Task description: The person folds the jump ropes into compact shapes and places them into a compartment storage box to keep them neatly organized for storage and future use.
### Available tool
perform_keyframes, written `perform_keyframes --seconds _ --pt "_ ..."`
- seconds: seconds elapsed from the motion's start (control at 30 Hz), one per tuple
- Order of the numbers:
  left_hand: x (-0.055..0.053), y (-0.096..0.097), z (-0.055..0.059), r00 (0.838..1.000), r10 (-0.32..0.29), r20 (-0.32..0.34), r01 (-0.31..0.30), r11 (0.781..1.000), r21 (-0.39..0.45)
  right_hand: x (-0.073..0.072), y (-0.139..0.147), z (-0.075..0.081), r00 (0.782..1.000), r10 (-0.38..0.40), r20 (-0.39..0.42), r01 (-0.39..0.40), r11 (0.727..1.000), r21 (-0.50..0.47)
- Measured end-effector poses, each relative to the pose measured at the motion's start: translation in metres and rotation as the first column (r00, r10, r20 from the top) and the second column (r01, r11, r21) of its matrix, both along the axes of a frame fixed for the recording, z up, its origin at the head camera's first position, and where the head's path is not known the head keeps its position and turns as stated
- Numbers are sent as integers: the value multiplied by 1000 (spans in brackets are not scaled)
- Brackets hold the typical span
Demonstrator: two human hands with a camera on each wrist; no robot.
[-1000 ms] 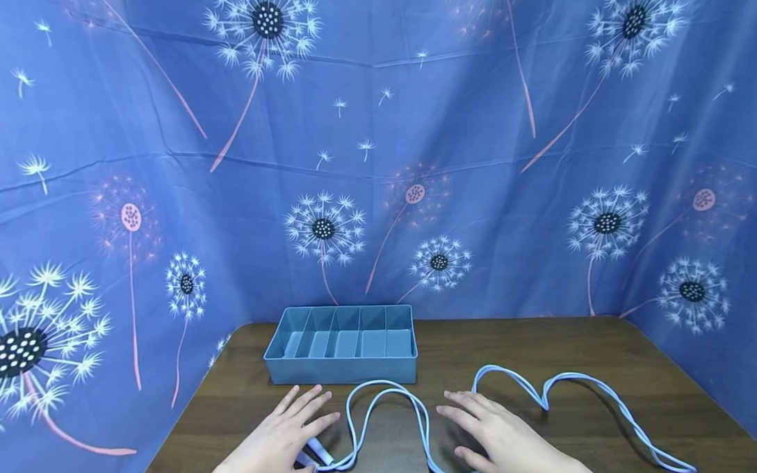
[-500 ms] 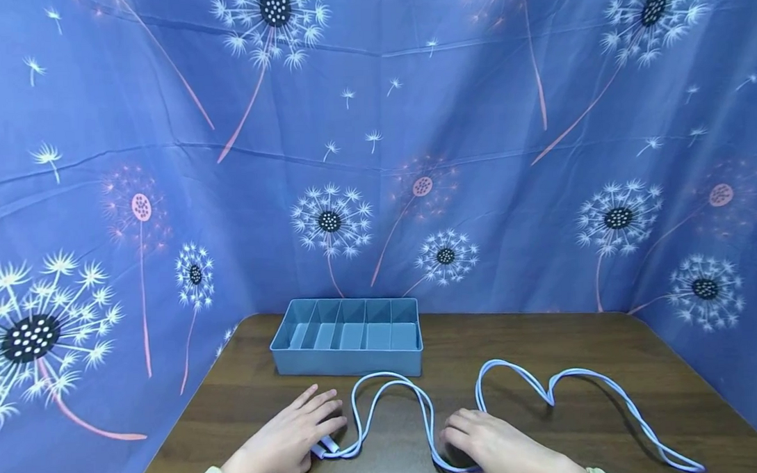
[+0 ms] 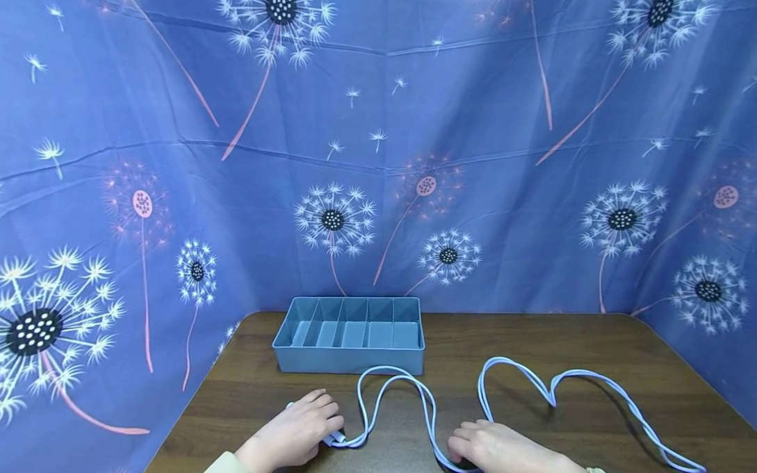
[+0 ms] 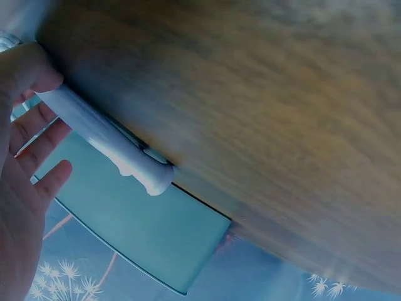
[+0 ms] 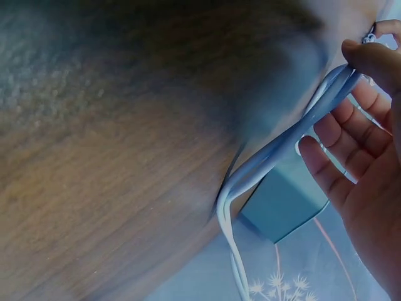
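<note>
A light blue jump rope [image 3: 574,373] lies doubled in a wavy line across the table. My left hand [image 3: 304,430] holds its handle end; in the left wrist view the thumb and fingertips pinch a pale handle [image 4: 106,133], while the other fingers spread loosely. Farther along, my right hand [image 3: 508,455] pinches the two strands between thumb and index finger, as the right wrist view shows, its other fingers loosely bent below. The second handle is mostly hidden by the left hand.
A blue-grey divided organizer box [image 3: 348,359] stands behind the rope, left of centre. The brown wooden table [image 3: 507,333] ends at a blue dandelion-print cloth [image 3: 511,260] hanging at the back and sides.
Both hands have come down from hovering with spread fingers. The left now grips the handle end and the right the strands. The head view has shifted slightly.
</note>
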State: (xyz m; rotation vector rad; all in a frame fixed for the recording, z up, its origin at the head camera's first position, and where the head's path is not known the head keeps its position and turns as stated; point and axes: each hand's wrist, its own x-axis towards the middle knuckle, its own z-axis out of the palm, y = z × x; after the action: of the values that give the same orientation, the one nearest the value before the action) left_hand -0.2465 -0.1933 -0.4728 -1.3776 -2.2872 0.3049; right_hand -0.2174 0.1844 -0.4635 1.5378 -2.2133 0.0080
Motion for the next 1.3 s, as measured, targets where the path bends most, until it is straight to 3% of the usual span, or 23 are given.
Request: perform_keyframes --seconds 0.33,0.5,0.73,0.9,1.3 --pt "-2 2 1 1000 18 -7 -18 999 -27 -2 0 -3 997 -6 81 3 999 40" --pt "-3 4 -1 999 7 -39 -8 1000 -22 -2 0 -5 989 -12 151 8 1000 27" --pt "-6 6 -3 997 38 -61 -38 999 -3 -2 3 -3 981 -11 195 14 1000 -13" --pt "-7 7 5 994 61 -90 -60 998 6 -2 11 2 979 -29 202 37 999 -34" --pt "-9 17 24 977 45 -206 -37 998 41 -2 22 9 976 -66 207 80 995 -59"
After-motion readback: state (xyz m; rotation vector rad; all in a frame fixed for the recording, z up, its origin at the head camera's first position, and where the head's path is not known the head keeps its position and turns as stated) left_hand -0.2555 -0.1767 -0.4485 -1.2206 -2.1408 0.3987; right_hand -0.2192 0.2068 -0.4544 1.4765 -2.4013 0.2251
